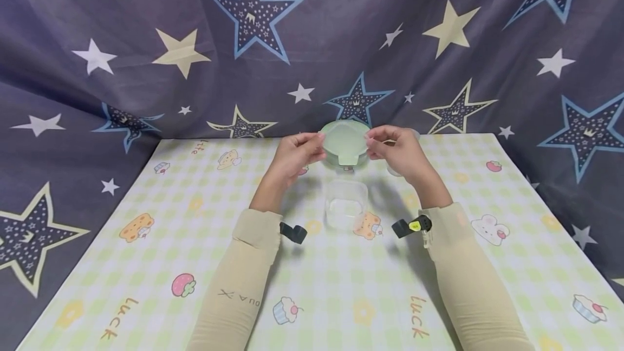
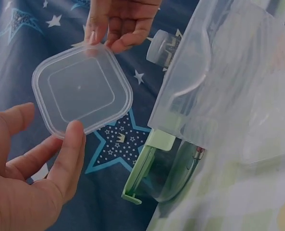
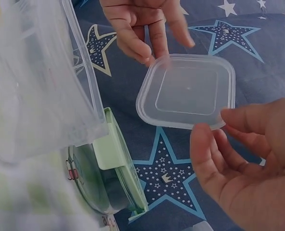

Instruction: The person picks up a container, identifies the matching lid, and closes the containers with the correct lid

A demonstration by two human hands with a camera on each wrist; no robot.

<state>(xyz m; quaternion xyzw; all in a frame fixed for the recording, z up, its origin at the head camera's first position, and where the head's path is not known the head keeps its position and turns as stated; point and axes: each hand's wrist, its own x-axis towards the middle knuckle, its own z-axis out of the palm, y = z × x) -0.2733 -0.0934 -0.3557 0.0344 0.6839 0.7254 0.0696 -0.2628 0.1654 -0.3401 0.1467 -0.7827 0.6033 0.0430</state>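
A clear square lid with rounded corners (image 2: pixel 82 89) is held up between the hands, in front of a round container with a green lid (image 1: pixel 348 160). My right hand (image 1: pixel 396 148) pinches one corner of it. Fingertips of my left hand (image 1: pixel 296 155) touch the opposite corner; in the left wrist view the lid lies against straight fingers while another digit stands away from it. Below the hands, a clear square tub (image 1: pixel 345 205) rests on the tablecloth without a cover. Both wrist views show this tub up close, partly blocking the green-lidded container.
Behind the right hand stands another clear container (image 1: pixel 392 170), mostly hidden. A checked tablecloth (image 1: pixel 214 253) with cartoon prints covers the table. A dark star-patterned curtain (image 1: pixel 312 69) hangs along the table's back edge.
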